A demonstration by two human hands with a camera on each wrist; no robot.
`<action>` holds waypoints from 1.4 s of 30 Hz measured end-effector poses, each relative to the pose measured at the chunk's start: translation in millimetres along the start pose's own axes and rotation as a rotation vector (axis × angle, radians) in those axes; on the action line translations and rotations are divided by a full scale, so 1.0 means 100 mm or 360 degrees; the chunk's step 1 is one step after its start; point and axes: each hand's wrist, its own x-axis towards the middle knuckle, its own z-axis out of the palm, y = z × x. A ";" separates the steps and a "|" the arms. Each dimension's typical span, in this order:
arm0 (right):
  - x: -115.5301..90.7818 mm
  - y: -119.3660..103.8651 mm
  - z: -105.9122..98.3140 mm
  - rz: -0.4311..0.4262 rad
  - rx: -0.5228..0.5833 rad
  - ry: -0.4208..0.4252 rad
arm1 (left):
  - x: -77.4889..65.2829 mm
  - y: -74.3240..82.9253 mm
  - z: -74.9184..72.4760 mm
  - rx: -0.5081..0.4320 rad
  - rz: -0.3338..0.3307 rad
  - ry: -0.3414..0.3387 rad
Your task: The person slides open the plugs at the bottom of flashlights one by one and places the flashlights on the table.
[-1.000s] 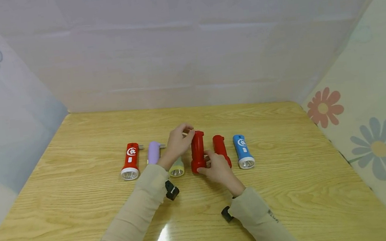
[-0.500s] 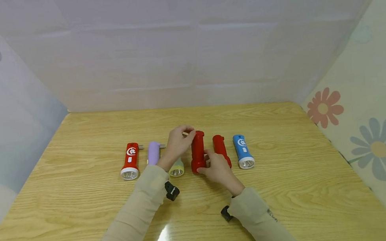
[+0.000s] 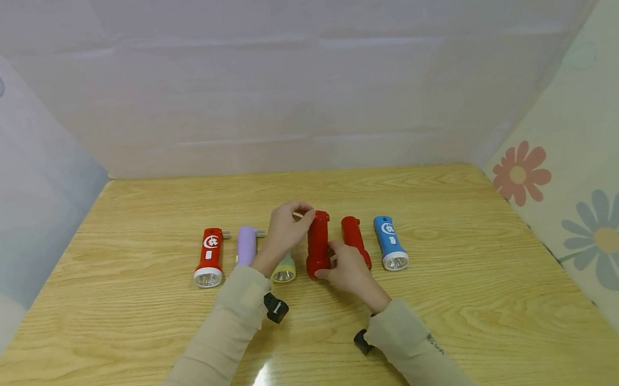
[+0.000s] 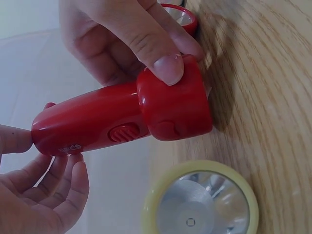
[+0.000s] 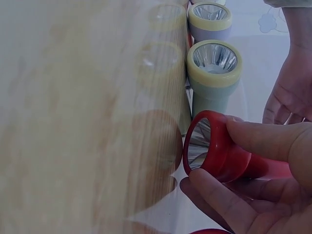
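a red flashlight, near the middle of a row of six, was held lens-down and tilted, its rim at the tabletop. the fingers of the right hand were curled around its head, thumb opposed; the left hand pinched the handle's end between thumb and loosely bent fingers. compared with the preceding frames, the handle's end had shifted slightly rightward while the head kept its place, suggesting an adjustment of tilt rather than a lift. a yellow-rimmed pale green flashlight on the left and a second red flashlight, just beside the right hand, left little sideways clearance. farther out lay a purple flashlight, a red-and-white flashlight and, at right, a blue flashlight. bare tabletop extended broadly toward the person; a narrower strip separated the row from the far edge, along the pale backdrop.
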 end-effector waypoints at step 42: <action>0.07 0.01 -0.11 -0.0007 -0.0013 -0.0176 | -0.18 0.00 -0.04 -0.0096 -0.0005 -0.0078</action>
